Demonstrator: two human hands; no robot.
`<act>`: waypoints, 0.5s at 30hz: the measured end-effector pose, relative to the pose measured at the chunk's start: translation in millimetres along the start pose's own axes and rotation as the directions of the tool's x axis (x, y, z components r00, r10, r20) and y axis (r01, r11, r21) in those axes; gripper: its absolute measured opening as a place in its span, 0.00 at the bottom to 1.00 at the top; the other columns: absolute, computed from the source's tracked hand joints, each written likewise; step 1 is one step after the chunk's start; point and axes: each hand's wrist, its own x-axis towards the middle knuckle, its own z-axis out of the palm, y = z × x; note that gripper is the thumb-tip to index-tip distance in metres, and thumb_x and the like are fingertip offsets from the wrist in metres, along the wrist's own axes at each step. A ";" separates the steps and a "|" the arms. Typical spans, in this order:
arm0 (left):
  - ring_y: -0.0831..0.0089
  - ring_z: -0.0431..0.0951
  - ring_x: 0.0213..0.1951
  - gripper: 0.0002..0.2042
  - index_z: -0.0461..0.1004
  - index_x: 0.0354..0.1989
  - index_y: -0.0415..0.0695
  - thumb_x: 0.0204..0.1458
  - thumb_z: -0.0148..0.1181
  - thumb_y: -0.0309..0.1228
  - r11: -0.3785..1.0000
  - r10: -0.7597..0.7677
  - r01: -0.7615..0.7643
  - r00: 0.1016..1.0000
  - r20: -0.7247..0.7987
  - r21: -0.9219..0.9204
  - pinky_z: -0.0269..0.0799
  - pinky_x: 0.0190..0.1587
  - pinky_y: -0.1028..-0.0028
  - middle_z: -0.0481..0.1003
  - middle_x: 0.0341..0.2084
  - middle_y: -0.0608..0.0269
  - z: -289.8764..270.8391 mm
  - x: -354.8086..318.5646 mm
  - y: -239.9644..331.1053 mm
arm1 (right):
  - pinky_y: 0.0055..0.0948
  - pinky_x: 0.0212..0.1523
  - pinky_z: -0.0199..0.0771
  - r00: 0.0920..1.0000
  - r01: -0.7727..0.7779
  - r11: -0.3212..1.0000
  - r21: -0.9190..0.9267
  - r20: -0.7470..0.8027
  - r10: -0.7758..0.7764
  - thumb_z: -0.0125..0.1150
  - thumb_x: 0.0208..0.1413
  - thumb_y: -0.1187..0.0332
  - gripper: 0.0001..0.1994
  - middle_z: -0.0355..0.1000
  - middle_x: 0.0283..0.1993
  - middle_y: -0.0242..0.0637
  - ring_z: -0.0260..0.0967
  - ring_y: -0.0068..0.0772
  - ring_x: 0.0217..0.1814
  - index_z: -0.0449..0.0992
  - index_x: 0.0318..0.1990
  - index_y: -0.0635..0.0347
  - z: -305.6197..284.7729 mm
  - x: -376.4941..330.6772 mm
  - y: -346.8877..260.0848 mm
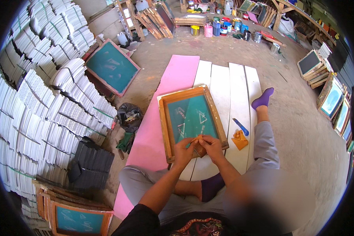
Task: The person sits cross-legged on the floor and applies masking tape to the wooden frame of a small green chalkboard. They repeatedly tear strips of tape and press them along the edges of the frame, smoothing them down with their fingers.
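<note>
As hands (211,148) pinch something (200,137) apparently thin, a wooden frame (165,126) lies below.

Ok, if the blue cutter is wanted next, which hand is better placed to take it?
Probably the right hand: the blue cutter lies on its side of the wooden frame. The left hand is farther away and would likely have to cross past it. Both meet near the frame's closest end.
</note>
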 end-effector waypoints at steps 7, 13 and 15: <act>0.77 0.81 0.36 0.13 0.83 0.43 0.33 0.58 0.69 0.32 0.951 -0.227 0.210 0.972 -0.054 -0.228 0.76 0.41 0.76 0.84 0.33 0.57 -0.9 -11.4 -35.2 | 0.39 0.61 0.70 0.986 0.138 0.690 -0.711 0.030 -0.166 0.67 0.60 0.59 0.22 0.76 0.56 0.40 0.71 0.42 0.60 0.76 0.59 0.58 -58.5 1.5 33.3; 0.79 0.80 0.37 0.15 0.82 0.46 0.30 0.60 0.68 0.33 0.925 -0.259 0.214 0.960 -0.108 -0.313 0.75 0.42 0.79 0.83 0.34 0.59 -16.3 -6.1 -16.9 | 0.46 0.66 0.63 0.952 0.297 0.087 -0.951 0.288 -0.106 0.75 0.46 0.52 0.27 0.77 0.49 0.38 0.70 0.44 0.58 0.80 0.52 0.52 -79.4 -12.4 66.5; 0.79 0.80 0.37 0.15 0.82 0.47 0.30 0.60 0.67 0.32 0.917 -0.268 0.215 0.956 -0.120 -0.336 0.75 0.42 0.79 0.83 0.34 0.60 -19.5 -3.1 -11.1 | 0.46 0.66 0.63 0.950 0.295 0.020 -0.955 0.291 -0.111 0.76 0.44 0.50 0.27 0.77 0.48 0.37 0.71 0.42 0.57 0.81 0.50 0.52 -76.2 -18.4 75.4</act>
